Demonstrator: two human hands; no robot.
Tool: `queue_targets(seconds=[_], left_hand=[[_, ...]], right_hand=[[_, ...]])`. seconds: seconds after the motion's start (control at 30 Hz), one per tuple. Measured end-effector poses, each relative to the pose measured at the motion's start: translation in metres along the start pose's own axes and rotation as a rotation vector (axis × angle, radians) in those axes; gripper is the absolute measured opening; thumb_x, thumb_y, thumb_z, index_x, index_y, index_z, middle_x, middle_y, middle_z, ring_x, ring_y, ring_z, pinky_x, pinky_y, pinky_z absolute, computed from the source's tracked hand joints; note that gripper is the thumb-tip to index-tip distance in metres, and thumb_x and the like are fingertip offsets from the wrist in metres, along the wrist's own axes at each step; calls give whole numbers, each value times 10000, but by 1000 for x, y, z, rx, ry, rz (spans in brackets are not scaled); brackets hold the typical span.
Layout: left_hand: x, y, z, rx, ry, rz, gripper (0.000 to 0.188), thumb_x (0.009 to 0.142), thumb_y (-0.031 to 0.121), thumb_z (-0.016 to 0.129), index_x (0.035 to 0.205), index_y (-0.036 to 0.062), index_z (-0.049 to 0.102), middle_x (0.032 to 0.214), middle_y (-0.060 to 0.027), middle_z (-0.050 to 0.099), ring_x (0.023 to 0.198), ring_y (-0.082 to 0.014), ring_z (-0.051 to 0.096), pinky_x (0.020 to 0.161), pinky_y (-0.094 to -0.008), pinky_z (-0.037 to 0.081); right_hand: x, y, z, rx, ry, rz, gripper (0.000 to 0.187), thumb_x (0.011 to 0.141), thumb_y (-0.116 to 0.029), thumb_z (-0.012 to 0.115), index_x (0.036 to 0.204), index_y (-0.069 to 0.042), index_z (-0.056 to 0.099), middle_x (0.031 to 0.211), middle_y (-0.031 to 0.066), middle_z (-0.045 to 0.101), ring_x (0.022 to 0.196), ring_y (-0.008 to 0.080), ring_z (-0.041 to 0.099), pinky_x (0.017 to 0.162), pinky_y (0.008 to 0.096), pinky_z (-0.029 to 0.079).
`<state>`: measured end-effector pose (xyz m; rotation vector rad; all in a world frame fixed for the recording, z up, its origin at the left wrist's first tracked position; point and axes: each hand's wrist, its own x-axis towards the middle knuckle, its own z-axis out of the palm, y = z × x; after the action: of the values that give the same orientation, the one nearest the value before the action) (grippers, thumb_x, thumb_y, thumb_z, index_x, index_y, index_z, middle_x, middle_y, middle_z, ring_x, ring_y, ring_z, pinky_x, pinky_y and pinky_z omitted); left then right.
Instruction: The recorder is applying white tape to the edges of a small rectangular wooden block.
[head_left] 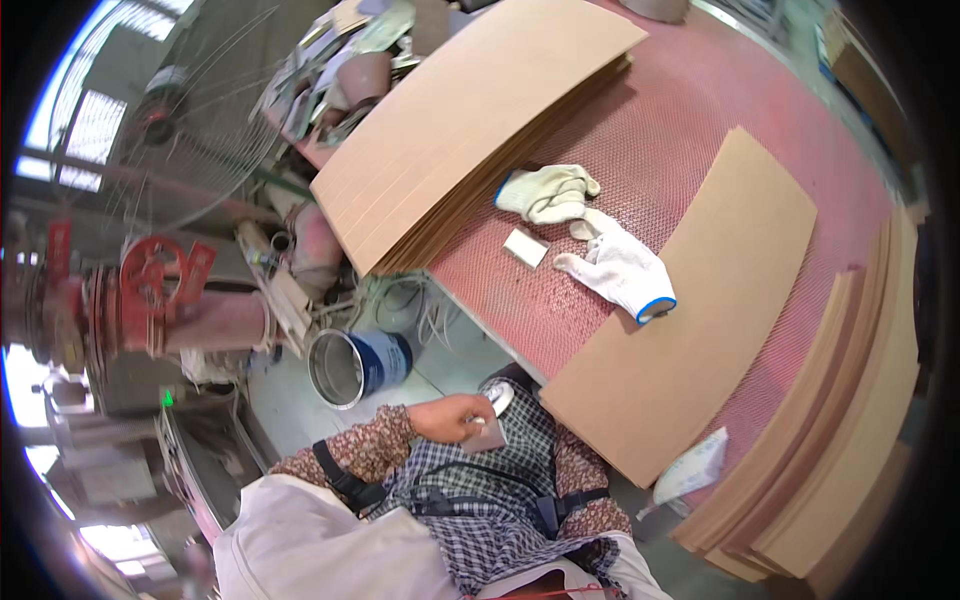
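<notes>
My left hand (450,418) is in front of the checked apron, its fingers closed on a small grey-brown flat piece (487,438). A round white thing (499,398) shows at its fingertips; I cannot make out what it is. My right sleeve (585,455) runs up beside the table edge, and the hand beyond it is hidden. On the red mesh-patterned tabletop (680,110) lie a cream work glove (548,195) and a white work glove (625,270) with a blue cuff. Near them is a small white block (525,248). The white glove partly overlaps a brown curved board (700,320).
A tall stack of brown boards (480,120) fills the table's left side, with mixed scraps (350,70) behind. More boards (830,420) stand at the right, near a white packet (690,467). A blue bucket (365,365) stands on the floor. Red-wheeled pipework (155,280) is at left.
</notes>
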<state>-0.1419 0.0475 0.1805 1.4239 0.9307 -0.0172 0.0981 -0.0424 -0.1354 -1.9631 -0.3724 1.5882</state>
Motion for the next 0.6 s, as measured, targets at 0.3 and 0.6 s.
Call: queue_targets(seconds=[0.3, 0.6], left_hand=[[18, -54, -22, -22, -163, -20, 191, 1026, 152, 606, 1118, -16, 603, 1014, -97, 522, 877, -213, 497, 764, -373, 443], [-53, -61, 12, -219, -29, -249, 134, 986, 79, 631, 1060, -30, 658, 1020, -28, 535, 885, -118, 532, 763, -265, 441]], right_hand=[[87, 4, 63, 329, 177, 41, 305, 935, -228, 643, 1114, 18, 628, 929, 172, 704, 769, 256, 703, 677, 388, 577], [97, -40, 79, 321, 77, 46, 294, 937, -199, 623, 1119, 32, 609, 882, 181, 708, 698, 251, 715, 598, 382, 601]])
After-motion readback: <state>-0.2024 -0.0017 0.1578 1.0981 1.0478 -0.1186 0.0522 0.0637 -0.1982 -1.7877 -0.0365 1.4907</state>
